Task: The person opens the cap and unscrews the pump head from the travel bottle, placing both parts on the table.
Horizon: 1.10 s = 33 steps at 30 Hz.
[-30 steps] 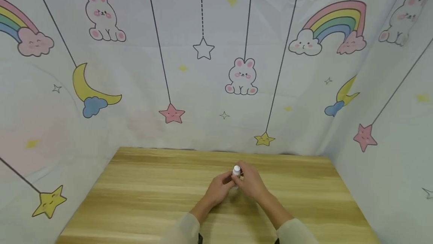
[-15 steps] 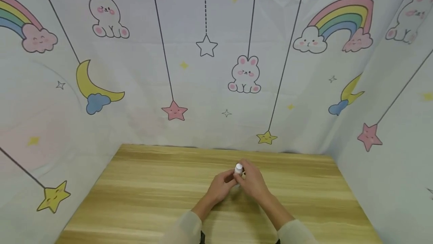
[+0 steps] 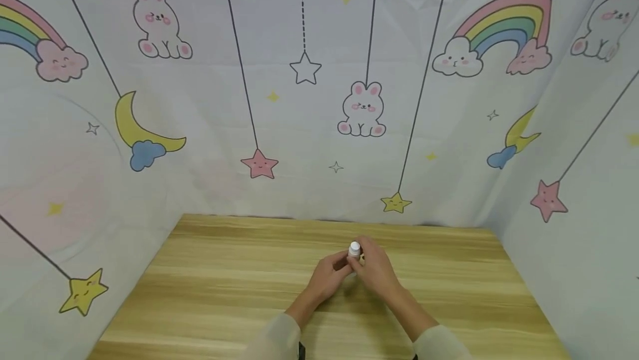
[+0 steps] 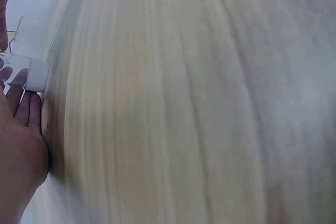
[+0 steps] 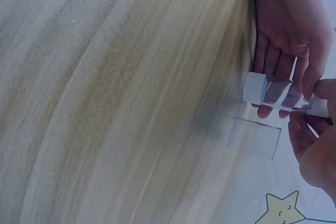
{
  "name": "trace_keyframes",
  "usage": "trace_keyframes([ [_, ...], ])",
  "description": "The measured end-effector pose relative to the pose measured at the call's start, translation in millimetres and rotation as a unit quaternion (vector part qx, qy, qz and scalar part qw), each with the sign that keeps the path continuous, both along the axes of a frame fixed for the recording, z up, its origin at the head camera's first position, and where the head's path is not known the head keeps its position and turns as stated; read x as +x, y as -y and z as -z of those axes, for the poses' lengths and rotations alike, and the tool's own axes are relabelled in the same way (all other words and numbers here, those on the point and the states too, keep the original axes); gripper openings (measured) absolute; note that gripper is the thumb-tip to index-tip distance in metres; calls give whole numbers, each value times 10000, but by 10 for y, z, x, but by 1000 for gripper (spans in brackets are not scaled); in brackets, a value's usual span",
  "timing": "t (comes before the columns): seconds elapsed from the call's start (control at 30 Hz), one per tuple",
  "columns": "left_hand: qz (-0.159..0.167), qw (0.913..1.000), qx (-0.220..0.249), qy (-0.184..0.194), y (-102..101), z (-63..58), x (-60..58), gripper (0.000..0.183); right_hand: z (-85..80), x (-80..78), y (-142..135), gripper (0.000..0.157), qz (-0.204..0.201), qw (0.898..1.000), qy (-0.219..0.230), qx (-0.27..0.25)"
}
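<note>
A small clear bottle (image 5: 278,94) with a white base and a white top stands upright between my hands on the wooden table. My left hand (image 3: 326,278) holds its clear body, fingers behind it and thumb in front, as the right wrist view shows. Around the white top, the fingers and thumb of my right hand (image 3: 375,267) pinch from the other side. A clear, colourless cap-like cylinder (image 5: 255,138) stands on the table beside the bottle; the hands hide most of it in the head view. The left wrist view catches the bottle's white base (image 4: 37,75) near the table surface.
The wood-grain table (image 3: 224,271) reaches back to a white cloth backdrop (image 3: 299,127) printed with rabbits, stars and rainbows. More of this cloth closes off the left and right sides. Pale sleeves (image 3: 279,338) cover both forearms.
The head view has shifted slightly, so the scene sits a little further right. Both hands stay on the bottle with almost no visible movement.
</note>
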State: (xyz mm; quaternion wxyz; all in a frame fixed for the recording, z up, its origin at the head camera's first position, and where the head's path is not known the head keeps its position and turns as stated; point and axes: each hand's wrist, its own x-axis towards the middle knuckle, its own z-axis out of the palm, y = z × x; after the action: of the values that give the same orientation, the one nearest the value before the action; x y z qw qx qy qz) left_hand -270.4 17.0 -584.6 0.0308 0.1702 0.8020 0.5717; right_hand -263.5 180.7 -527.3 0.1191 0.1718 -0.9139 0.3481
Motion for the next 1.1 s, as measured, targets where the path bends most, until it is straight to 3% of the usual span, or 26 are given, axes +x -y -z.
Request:
trace_keyframes([
  [0.47, -109, 9999, 31, -114, -13, -21, -33, 49, -38, 4, -18, 22, -65, 9997, -215, -109],
  [0.77, -133, 9999, 60, -22, -15, -10, -5, 48, -13, -8, -49, 23, -13, 9991, 95, -422],
  [1.1, -111, 9998, 76, -120, -21, -13, 14, 47, -51, 2, -59, 25, -52, 9997, 85, -204],
])
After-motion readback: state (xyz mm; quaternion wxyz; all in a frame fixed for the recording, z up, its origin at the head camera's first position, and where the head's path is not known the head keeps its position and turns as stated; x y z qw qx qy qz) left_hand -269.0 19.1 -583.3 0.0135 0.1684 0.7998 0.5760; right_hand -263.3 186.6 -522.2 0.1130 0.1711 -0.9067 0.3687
